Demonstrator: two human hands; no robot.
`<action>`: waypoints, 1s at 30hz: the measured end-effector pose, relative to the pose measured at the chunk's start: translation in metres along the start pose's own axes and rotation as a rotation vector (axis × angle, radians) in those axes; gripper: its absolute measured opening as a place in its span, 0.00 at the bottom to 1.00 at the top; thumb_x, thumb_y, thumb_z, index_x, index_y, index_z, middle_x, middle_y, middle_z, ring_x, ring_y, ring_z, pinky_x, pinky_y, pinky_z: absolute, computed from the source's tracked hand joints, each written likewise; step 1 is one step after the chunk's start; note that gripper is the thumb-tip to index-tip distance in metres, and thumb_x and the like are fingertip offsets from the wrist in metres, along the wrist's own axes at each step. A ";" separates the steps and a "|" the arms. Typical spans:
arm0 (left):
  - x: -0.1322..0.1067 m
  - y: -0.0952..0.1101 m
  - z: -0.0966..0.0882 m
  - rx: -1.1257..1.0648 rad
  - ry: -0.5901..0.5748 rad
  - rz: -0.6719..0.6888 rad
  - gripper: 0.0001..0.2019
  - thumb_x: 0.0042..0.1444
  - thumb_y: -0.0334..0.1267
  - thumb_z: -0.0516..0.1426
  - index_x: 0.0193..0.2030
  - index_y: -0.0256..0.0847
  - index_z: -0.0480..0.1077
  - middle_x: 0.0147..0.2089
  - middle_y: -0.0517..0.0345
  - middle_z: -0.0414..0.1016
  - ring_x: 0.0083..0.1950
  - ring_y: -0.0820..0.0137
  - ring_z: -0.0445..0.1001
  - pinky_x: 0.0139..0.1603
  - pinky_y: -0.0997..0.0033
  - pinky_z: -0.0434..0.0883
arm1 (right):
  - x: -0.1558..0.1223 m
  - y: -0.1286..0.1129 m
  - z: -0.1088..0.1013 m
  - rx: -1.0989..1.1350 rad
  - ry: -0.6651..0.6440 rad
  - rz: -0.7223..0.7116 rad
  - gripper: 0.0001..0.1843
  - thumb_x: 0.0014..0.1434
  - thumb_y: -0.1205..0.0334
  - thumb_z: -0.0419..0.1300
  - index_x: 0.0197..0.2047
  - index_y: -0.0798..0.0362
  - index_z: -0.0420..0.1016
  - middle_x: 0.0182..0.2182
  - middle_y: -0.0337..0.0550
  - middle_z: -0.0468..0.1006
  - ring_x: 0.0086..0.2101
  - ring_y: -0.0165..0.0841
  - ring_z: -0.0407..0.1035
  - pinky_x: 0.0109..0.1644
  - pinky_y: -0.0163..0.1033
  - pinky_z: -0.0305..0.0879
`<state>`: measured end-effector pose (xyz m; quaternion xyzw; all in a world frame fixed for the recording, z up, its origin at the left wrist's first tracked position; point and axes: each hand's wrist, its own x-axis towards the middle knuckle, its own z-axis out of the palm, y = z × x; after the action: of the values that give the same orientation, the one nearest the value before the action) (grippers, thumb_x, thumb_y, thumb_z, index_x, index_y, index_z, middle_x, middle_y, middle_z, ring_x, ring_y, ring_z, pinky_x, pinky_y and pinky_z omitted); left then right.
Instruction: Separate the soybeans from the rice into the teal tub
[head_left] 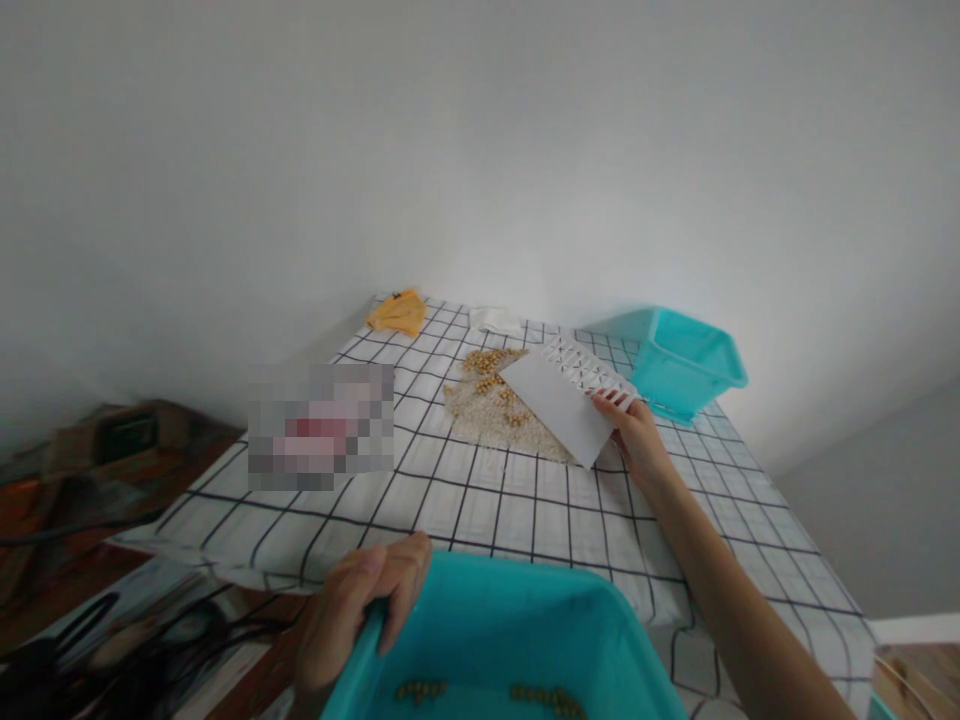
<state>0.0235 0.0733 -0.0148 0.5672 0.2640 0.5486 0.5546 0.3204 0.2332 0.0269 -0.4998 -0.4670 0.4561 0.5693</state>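
Observation:
My left hand grips the near-left rim of a teal plastic basin held at the table's front edge; a few yellow beans lie in its bottom. My right hand reaches out over the table and is closed on a white flat scraper with a lattice top edge, held tilted against a pile of mixed yellow beans and pale grains on the checked tablecloth.
A second teal basket stands at the far right of the table. An orange cloth and a white cloth lie at the far edge by the wall. Dark cables and clutter fill the floor at left.

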 end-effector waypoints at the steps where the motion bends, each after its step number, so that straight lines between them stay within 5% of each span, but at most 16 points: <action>1: 0.000 0.000 0.000 0.007 0.003 0.001 0.33 0.73 0.50 0.41 0.16 0.42 0.62 0.18 0.58 0.61 0.25 0.66 0.60 0.36 0.60 0.61 | 0.000 0.000 0.000 0.001 -0.005 0.005 0.23 0.43 0.47 0.74 0.39 0.51 0.81 0.39 0.47 0.85 0.41 0.47 0.78 0.40 0.45 0.72; 19: 0.000 0.001 0.002 0.063 0.015 0.003 0.33 0.73 0.49 0.38 0.16 0.41 0.59 0.17 0.58 0.59 0.24 0.67 0.60 0.34 0.61 0.62 | 0.002 0.003 -0.010 0.097 0.076 -0.003 0.18 0.45 0.52 0.72 0.40 0.50 0.81 0.41 0.47 0.85 0.41 0.45 0.78 0.39 0.44 0.74; 30: 0.001 -0.002 -0.001 0.008 -0.032 0.026 0.32 0.74 0.47 0.38 0.17 0.41 0.60 0.19 0.59 0.60 0.25 0.67 0.59 0.35 0.61 0.60 | 0.008 0.004 -0.022 0.042 0.370 -0.085 0.19 0.42 0.49 0.69 0.36 0.50 0.76 0.33 0.42 0.81 0.33 0.38 0.74 0.30 0.38 0.66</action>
<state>0.0236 0.0746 -0.0162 0.5814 0.2498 0.5456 0.5495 0.3427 0.2379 0.0222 -0.5429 -0.3655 0.3414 0.6746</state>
